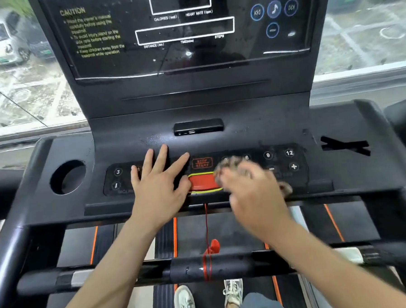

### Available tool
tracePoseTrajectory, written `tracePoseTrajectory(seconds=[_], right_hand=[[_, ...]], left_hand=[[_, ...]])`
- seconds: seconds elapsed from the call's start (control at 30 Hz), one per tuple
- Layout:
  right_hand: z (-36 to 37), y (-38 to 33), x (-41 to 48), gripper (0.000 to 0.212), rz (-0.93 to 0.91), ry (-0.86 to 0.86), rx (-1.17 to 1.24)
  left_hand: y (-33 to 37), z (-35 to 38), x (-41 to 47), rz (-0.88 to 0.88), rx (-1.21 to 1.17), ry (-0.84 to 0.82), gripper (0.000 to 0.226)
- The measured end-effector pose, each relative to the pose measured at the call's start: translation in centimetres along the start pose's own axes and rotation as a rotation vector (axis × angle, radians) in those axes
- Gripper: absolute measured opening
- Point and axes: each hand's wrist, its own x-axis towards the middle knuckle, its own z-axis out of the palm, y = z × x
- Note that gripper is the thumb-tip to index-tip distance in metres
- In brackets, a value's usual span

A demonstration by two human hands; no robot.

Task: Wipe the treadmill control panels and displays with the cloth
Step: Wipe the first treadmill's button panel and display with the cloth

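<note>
The black treadmill control panel (290, 170) with numbered buttons runs across the middle, a red safety key (202, 181) at its centre. Above it stands the dark display (183, 30) with white-framed readouts. My left hand (157, 183) lies flat with fingers spread on the left half of the panel, holding nothing. My right hand (251, 191), blurred by motion, presses a brownish patterned cloth (228, 166) onto the right half of the panel, just right of the red key. The cloth is mostly hidden under the hand.
A round cup holder (68, 177) sits at the console's left. A small black device (198, 126) lies on the ledge below the display. A red cord (206, 226) hangs down to the front handlebar (137, 272). Windows flank the console; my shoes (233, 293) stand on the belt.
</note>
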Motion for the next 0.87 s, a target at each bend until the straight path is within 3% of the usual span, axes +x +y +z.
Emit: tracePoseTrajectory(seconds=[0.1,0.23,0.43,0.63,0.73,0.8,0.87], right_hand=[[-0.3,1.3,-0.6,0.041,-0.091,-0.003,-0.015],[-0.8,3.9,4.8,0.046,0.159,0.036,0.060],[-1.1,2.3,-1.7,0.045,-0.031,0.009,-0.011],[-1.1,4.5,2.8,0.045,0.235,0.083,0.015],[-0.8,1.5,-2.1,0.049,0.113,0.001,-0.031],[-1.2,3.1,-2.2,0.052,0.061,-0.016,-0.041],[-2.0,6.8,0.4,0.056,0.261,0.016,-0.077]], left_hand=[[1.8,0.2,-0.2,0.058,0.018,-0.030,0.063],[5.3,2.2,-0.7,0.286,0.157,-0.053,0.073],[4.4,2.9,-0.6,0.323,0.143,0.050,0.070],[4.6,3.1,-0.6,0.290,0.105,0.022,0.074],[4.4,3.2,-0.6,0.293,0.098,0.046,0.072],[4.4,3.3,-0.6,0.302,0.105,0.051,0.072],[4.4,3.3,-0.6,0.295,0.090,0.044,0.072]])
